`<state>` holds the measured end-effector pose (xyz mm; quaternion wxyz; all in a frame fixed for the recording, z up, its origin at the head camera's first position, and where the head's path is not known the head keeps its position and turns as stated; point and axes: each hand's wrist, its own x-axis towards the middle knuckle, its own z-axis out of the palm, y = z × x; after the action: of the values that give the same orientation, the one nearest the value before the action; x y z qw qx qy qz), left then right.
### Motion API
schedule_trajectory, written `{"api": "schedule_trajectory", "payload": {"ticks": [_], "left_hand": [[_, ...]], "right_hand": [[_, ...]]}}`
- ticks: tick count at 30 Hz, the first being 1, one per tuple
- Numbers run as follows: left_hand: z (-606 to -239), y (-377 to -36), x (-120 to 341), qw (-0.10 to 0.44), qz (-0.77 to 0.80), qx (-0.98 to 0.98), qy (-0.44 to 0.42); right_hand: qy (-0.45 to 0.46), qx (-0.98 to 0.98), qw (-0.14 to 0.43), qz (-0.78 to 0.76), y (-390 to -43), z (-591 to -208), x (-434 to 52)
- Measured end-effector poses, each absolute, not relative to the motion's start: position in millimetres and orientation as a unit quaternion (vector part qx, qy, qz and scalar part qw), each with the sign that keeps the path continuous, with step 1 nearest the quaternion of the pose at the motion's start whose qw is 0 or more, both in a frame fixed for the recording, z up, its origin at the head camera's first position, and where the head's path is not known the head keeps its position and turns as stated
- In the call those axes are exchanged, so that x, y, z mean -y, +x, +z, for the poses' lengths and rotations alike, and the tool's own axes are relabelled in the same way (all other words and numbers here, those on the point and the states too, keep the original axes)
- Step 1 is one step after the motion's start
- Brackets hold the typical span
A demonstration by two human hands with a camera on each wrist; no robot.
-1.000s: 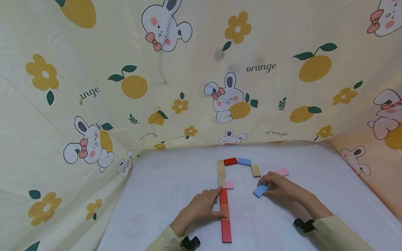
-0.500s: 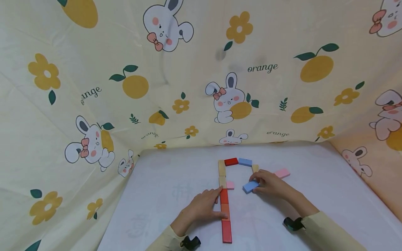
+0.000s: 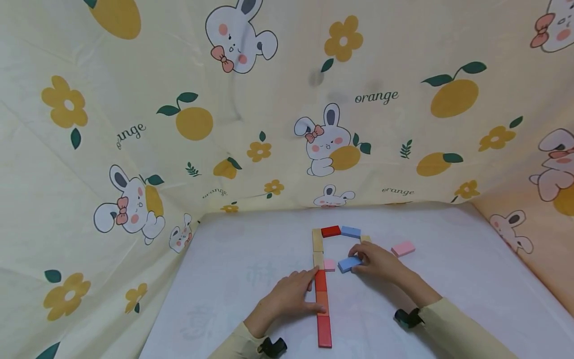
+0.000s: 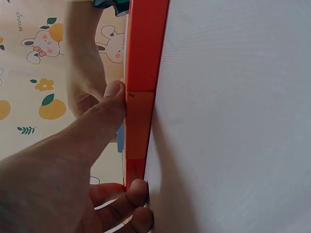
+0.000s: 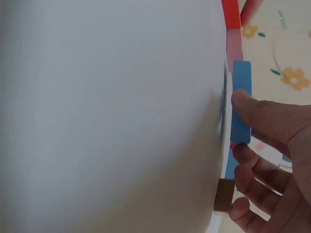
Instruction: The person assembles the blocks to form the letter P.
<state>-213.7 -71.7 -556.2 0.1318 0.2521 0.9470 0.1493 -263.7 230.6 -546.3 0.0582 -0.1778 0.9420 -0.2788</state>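
Two hands rest on a white table: the left hand lies flat against a red block column, the right hand seemingly pinching a blue block

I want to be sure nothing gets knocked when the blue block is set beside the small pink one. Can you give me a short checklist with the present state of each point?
1. Right hand holds the blue block with thumb and fingers: ok.
2. Blue block flat on the table: ok.
3. Blue block closed up against the small pink block: not ok, a narrow gap still shows.
4. Left hand rests against the red column, steadying it: ok.
5. Tan block by the right hand undisturbed: cannot tell, the fingers mostly hide it.
6. Spare pink block lies apart from the hand: ok.
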Motion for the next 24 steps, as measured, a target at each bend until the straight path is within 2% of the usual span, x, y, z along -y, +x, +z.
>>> {"api": "schedule_trajectory", "payload": {"ticks": [24], "left_hand": [[-553.8,-212.9,70.4,0.134,0.153,-0.946,0.251]], "right_hand": [[-0.144,-0.953,0.060,-0.261,-266.8,-554.6,-214.7]]}}
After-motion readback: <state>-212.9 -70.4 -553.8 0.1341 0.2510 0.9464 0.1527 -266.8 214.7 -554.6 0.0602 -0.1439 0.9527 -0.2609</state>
